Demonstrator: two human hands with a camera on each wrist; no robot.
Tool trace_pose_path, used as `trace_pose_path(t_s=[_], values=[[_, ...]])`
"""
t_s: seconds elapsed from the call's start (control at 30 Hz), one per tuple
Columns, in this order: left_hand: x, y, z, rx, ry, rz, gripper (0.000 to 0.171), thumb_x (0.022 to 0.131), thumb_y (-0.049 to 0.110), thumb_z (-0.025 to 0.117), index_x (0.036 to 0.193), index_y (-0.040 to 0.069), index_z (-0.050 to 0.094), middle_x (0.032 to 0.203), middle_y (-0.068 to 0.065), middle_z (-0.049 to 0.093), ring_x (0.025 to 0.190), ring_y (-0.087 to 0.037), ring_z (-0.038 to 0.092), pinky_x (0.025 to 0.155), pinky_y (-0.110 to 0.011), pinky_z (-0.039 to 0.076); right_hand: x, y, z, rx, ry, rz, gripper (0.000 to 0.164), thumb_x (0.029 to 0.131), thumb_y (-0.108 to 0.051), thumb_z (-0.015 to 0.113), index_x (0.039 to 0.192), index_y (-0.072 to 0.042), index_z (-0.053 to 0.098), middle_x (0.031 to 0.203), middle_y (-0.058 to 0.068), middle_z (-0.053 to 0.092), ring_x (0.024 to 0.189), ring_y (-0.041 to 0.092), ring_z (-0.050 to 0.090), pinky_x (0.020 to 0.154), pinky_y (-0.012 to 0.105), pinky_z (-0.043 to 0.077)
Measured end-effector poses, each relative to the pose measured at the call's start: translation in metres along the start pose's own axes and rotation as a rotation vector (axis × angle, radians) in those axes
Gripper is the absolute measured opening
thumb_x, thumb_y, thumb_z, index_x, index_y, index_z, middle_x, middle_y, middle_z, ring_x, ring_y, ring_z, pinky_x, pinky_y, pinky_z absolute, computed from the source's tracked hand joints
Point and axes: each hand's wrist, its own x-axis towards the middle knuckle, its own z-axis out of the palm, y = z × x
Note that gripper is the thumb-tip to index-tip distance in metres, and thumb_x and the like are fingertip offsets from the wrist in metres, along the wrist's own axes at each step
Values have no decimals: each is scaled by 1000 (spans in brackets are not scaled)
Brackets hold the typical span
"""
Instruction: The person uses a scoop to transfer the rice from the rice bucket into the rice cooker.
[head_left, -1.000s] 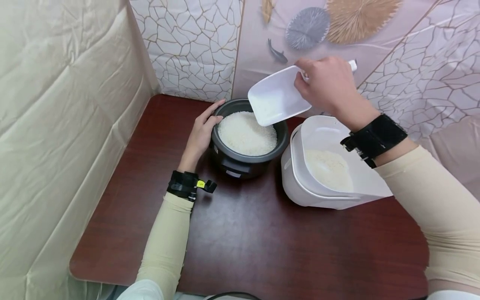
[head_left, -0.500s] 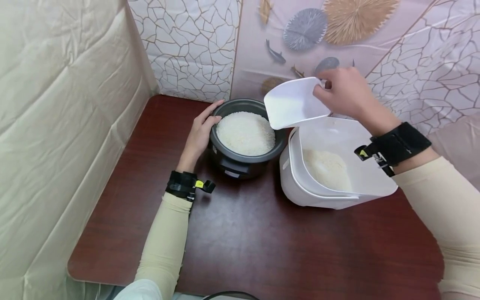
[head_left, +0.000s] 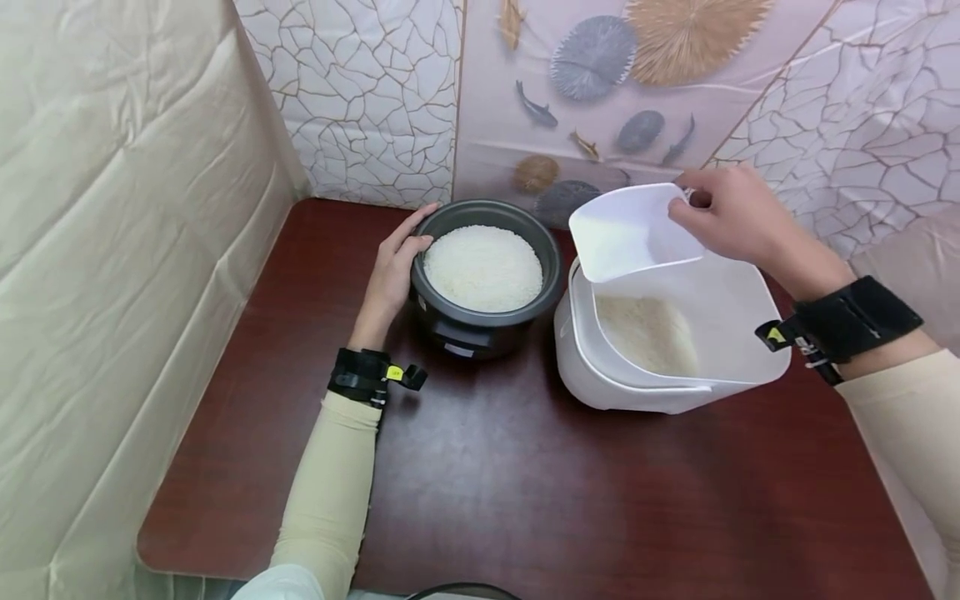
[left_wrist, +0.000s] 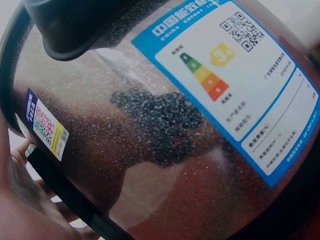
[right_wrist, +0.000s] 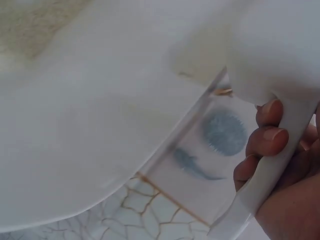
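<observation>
My right hand (head_left: 738,212) grips the handle of a white scoop (head_left: 626,229), held above the near-left rim of a white rice bin (head_left: 757,333). In the right wrist view, curled fingers (right_wrist: 270,140) wrap the scoop's handle (right_wrist: 272,175). Pale rice (head_left: 645,333) lies low in the bin. My left hand (head_left: 393,275) holds the left side of a dark rice cooker (head_left: 480,321), thumb at the rim. White rice (head_left: 483,267) fills much of its pot. The left wrist view shows the cooker's glossy side with a blue energy label (left_wrist: 235,85).
Cooker and bin stand close together on a dark red-brown table (head_left: 480,467). Behind them rises a patterned wall covering (head_left: 360,100). A beige cloth (head_left: 127,250) hangs along the left side.
My right hand has moved the scoop right and down, away from over the cooker to over the bin. My left hand stays on the cooker.
</observation>
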Motion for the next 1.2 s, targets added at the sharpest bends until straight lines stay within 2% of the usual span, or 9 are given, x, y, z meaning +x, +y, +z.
trace_pose_path(t_s=[0.1, 0.17, 0.4, 0.57, 0.73, 0.83, 1.03, 1.2], values=[[-1, 1, 1, -8, 0, -13, 51, 106, 27, 51, 156, 28, 56, 159, 11, 51, 143, -11, 49, 119, -41, 35, -9, 6, -1, -1, -25, 28, 21, 103, -21, 54, 89, -8, 64, 59, 0, 33, 54, 16, 28, 55, 33, 23], [-2, 1, 1, -10, 0, -16, 50, 106, 26, 51, 156, 30, 57, 159, 11, 51, 142, -11, 49, 118, -42, 35, -14, 10, -1, -4, -38, 43, 21, 103, -22, 54, 90, -9, 65, 59, 0, 34, 53, 17, 29, 55, 33, 24], [-2, -2, -1, -7, 3, -20, 50, 106, 27, 50, 155, 32, 58, 158, 10, 52, 139, -13, 52, 117, -42, 37, -25, 21, 3, -22, -51, 5, 28, 100, -18, 57, 73, -13, 52, 58, -2, 33, 54, 15, 28, 54, 32, 23], [-2, -1, 0, -4, 2, -19, 50, 106, 27, 50, 155, 31, 57, 157, 10, 52, 139, -13, 52, 117, -42, 37, -33, 26, 5, -28, -79, -3, 26, 100, -16, 58, 74, -15, 54, 58, -4, 36, 52, 13, 30, 53, 31, 24], [-2, 0, 1, -4, 4, -14, 50, 106, 26, 50, 156, 28, 57, 157, 10, 53, 139, -13, 53, 117, -41, 37, -35, 26, 5, -33, -122, 25, 14, 100, -17, 59, 92, -10, 68, 58, -2, 40, 52, 15, 35, 54, 31, 26], [-1, 0, 0, -1, 6, -16, 50, 106, 26, 50, 156, 28, 57, 157, 10, 53, 139, -13, 53, 117, -41, 37, -33, 24, 6, -34, -172, 44, 18, 101, -18, 60, 105, -6, 72, 61, -1, 44, 54, 18, 40, 55, 33, 30], [-1, -1, -1, -1, 2, -10, 50, 106, 26, 50, 156, 28, 57, 158, 10, 52, 140, -12, 51, 117, -42, 36, -27, 20, 7, -57, -285, 47, 22, 103, -20, 60, 114, -4, 72, 67, 2, 50, 60, 20, 46, 59, 36, 34], [0, -1, 1, 2, 3, 0, 51, 106, 26, 51, 157, 25, 56, 158, 11, 52, 141, -10, 50, 118, -41, 35, -23, 18, 10, -72, -444, 35, 34, 103, -21, 65, 130, 0, 66, 78, 4, 57, 69, 21, 51, 64, 39, 40]])
